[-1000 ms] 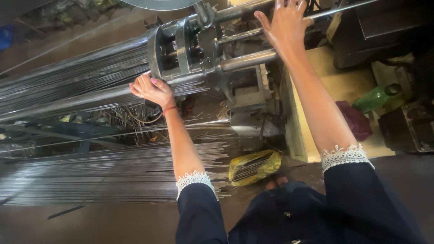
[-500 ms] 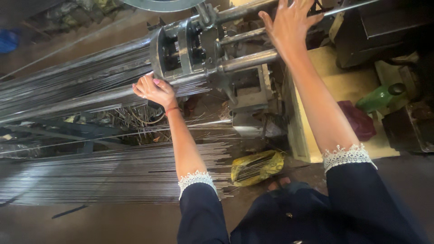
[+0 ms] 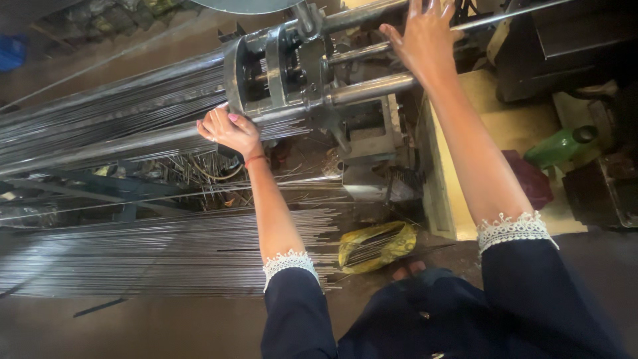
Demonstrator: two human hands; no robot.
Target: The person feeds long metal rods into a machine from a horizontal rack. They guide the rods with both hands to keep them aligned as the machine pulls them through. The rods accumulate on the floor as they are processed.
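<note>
— Standing this close, what do you make of it, starting at the floor?

— Nearest us lies a yellow bag (image 3: 377, 244), crumpled, with thin rods poking out of its mouth; no label that I can read. Left of it a wide spread of thin steel rods (image 3: 153, 256) lies flat on the floor.

— And the hands?

— The left hand (image 3: 229, 129) is curled shut around the bundle of rods (image 3: 113, 143) just where it enters the machine head (image 3: 279, 70). The right hand (image 3: 425, 40) is spread wide, palm flat against the upper guide bar (image 3: 362, 14), gripping nothing.

— How would you do that well?

— I'd judge the bundle wants keeping level and in line with the opening, the grip set back from the steel frame so no finger gets pinched. The right palm looks like a brace; I'd keep it off the lower bars (image 3: 372, 86), in case they slide.

— Anything packaged farther off?

— A green bottle (image 3: 557, 146) with a dark cap lies tilted at the right, beside a dark red bundle (image 3: 528, 179), next to the pale yellow block (image 3: 505, 123). At the far left, a blue thing (image 3: 13, 52), too blurred to name.
</note>
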